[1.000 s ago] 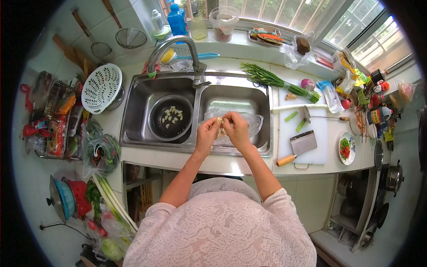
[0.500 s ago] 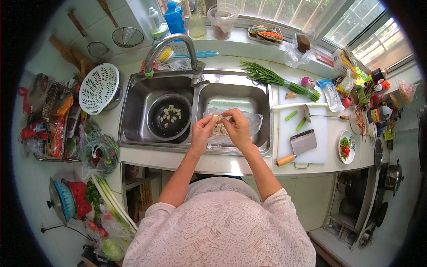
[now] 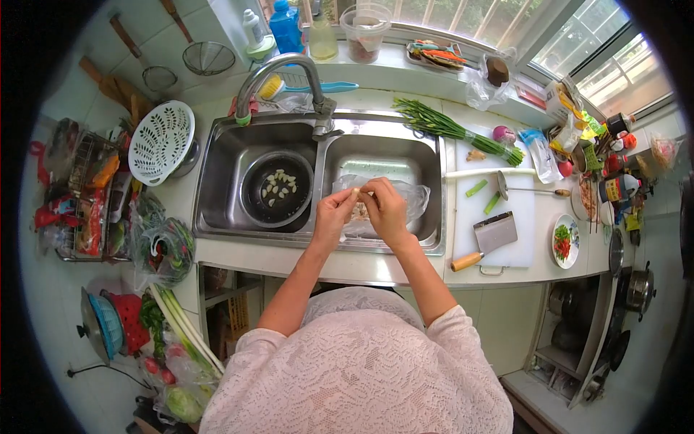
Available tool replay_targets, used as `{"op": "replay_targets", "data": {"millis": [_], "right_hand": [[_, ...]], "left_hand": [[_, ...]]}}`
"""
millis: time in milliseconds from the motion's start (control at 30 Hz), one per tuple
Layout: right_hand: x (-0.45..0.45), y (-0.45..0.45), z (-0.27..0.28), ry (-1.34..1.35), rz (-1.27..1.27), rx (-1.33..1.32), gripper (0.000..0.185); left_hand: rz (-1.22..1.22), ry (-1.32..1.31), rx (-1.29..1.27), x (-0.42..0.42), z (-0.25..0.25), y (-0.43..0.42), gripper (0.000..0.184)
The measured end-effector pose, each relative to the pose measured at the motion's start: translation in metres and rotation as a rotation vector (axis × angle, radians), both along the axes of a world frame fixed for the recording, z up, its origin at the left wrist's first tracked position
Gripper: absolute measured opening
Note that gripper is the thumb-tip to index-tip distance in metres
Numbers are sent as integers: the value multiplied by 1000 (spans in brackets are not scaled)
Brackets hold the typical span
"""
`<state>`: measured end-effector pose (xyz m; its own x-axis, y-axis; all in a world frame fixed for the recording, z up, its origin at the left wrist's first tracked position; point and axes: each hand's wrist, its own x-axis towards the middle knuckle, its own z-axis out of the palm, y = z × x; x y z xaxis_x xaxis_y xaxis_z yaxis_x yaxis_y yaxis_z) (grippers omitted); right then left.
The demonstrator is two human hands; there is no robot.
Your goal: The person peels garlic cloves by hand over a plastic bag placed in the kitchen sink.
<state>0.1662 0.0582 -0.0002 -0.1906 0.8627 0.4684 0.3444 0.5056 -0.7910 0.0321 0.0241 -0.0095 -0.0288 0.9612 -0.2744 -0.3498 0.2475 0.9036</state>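
Observation:
Over the right sink basin, my left hand [image 3: 332,217] pinches a small garlic clove [image 3: 355,192] between thumb and fingertips. My right hand [image 3: 386,211] meets it there, its fingers closed on the same clove, which they mostly cover. Below both hands a clear plastic bag [image 3: 415,200] lies spread in the basin, with pale scraps [image 3: 359,211] that look like garlic skins. To the left, a dark round bowl [image 3: 254,205] in the other basin holds several peeled garlic cloves [image 3: 278,186].
A faucet [image 3: 319,94] arches over the left basin. On the right, a white cutting board [image 3: 522,242] bears a cleaver [image 3: 495,233], a ladle [image 3: 531,189] and green stalks [image 3: 494,202]. Beyond are green stems [image 3: 448,124] and a plate [image 3: 567,258] of chopped peppers. A white colander [image 3: 163,137] leans at left.
My right fingertips have come in against the clove at the left fingertips, so less of it shows. The view has shifted slightly; the surroundings are otherwise the same.

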Motion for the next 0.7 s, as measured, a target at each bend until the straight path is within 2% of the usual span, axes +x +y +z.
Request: {"op": "replay_targets", "data": {"millis": [167,467,600,700], "right_hand": [[-2,1,-2,-19,-27,119,9],[-8,3,-5,-83,18,165,7],[-6,-4,-11,-94,61,120,7],[-1,-5,-16,-57,15,53,7]], "left_hand": [[16,-47,-1,0,1,0,25],[71,-167,-65,-4,-3,10,17],[213,-263,-166,-3,0,13,15],[220,-182,-79,-7,-4,12,15]]}}
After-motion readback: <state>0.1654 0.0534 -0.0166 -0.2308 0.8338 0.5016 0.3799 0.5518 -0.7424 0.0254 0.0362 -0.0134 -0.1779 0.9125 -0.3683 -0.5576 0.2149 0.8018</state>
